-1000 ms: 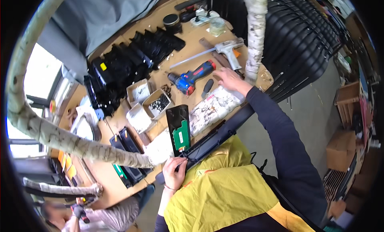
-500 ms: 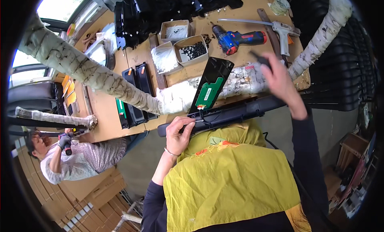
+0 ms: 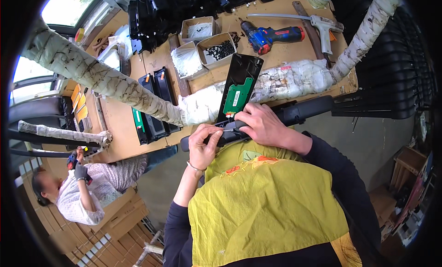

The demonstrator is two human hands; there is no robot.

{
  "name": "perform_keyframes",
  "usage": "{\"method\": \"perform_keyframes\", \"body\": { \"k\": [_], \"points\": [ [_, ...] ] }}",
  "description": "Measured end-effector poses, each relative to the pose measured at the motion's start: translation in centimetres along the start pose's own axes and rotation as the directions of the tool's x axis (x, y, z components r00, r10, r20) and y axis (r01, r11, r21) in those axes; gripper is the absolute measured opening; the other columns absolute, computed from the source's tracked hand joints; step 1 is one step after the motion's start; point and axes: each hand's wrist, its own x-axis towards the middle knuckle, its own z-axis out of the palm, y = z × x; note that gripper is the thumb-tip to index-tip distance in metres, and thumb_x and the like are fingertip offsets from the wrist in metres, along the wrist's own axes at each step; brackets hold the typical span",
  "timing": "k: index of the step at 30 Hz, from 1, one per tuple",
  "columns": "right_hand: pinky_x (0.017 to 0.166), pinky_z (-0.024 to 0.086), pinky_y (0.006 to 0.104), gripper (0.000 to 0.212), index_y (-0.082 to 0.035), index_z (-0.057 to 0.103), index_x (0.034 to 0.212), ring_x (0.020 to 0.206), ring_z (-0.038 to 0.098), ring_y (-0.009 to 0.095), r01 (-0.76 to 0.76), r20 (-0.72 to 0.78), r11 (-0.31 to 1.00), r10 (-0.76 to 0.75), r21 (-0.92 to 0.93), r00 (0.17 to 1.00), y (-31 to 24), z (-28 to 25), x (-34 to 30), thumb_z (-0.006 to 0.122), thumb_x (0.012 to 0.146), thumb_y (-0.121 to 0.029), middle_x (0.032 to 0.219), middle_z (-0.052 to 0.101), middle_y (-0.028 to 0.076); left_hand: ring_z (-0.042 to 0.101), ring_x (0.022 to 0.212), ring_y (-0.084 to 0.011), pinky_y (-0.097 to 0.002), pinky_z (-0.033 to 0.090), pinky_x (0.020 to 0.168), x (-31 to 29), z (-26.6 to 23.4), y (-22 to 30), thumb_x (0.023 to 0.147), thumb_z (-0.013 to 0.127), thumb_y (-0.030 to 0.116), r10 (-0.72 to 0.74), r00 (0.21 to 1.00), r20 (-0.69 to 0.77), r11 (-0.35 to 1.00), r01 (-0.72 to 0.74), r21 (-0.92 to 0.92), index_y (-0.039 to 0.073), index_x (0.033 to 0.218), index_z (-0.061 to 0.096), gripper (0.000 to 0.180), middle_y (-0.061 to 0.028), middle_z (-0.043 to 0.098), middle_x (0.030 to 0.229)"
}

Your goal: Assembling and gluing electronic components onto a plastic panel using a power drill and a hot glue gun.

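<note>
A long black plastic housing (image 3: 313,111) lies across my lap along the table's front edge. A black cover panel with a green circuit board (image 3: 238,95) stands up from it, leaning on the wrapped beam, with a small wire connector at its lower end. My left hand (image 3: 205,140) pinches a thin pale strip, probably a cable tie (image 3: 227,130), over the housing. Right beside it, my right hand (image 3: 263,124) is closed on a small dark tool (image 3: 235,124), mostly hidden by the fingers, its tip at the strip.
A padded, wrapped beam (image 3: 294,78) runs along the table front, with slanted wrapped posts. Behind it are boxes of black pieces (image 3: 221,50) and white strips (image 3: 186,59), a cordless drill (image 3: 271,36) and a glue gun (image 3: 322,29). Another person (image 3: 87,188) works at left.
My right hand has come down and left from above the beam, bringing the dark tool to the strip beside my left hand. My left hand stays at nearly the same place.
</note>
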Motion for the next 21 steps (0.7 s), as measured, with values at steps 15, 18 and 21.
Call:
{"method": "perform_keyframes", "body": {
  "k": [15,18,21],
  "points": [
    [0.080,0.043,0.0434,0.031,-0.007,0.060,0.105,0.090,0.055,0.031,0.068,-0.030,0.996,-0.067,0.049,0.997,0.0,1.1,0.4,0.072,0.076,-0.006,0.092,0.051,0.011,0.060,0.069,-0.0120,-0.0256,0.047,0.065,0.4,0.3,-0.8,0.087,0.069,0.004,-0.096,0.995,-0.028,0.995,0.095,-0.036,-0.001,0.086,0.070,0.005,-0.0072,0.067,0.078],
    [0.080,0.043,0.0431,0.028,-0.007,0.059,0.101,0.090,0.054,0.032,0.095,-0.045,0.994,-0.093,0.051,0.995,0.1,0.9,0.3,0.072,0.076,-0.005,0.091,0.052,0.012,0.056,0.066,-0.0086,-0.0234,0.045,0.063,0.6,0.5,-1.7,0.089,0.068,0.006,-0.163,0.986,-0.041,0.986,0.160,-0.053,-0.001,0.086,0.069,0.007,-0.0037,0.066,0.075],
    [0.078,0.043,0.0429,0.023,-0.007,0.058,0.098,0.090,0.055,0.033,0.133,-0.046,0.989,-0.130,0.070,0.990,0.3,0.2,-0.2,0.070,0.077,-0.006,0.089,0.053,0.012,0.053,0.065,-0.0054,-0.0207,0.044,0.064,1.7,-0.6,-2.3,0.092,0.066,0.009,-0.272,0.958,-0.090,0.923,0.233,-0.305,-0.001,0.090,0.069,0.010,0.0011,0.066,0.076]
  ]
}}
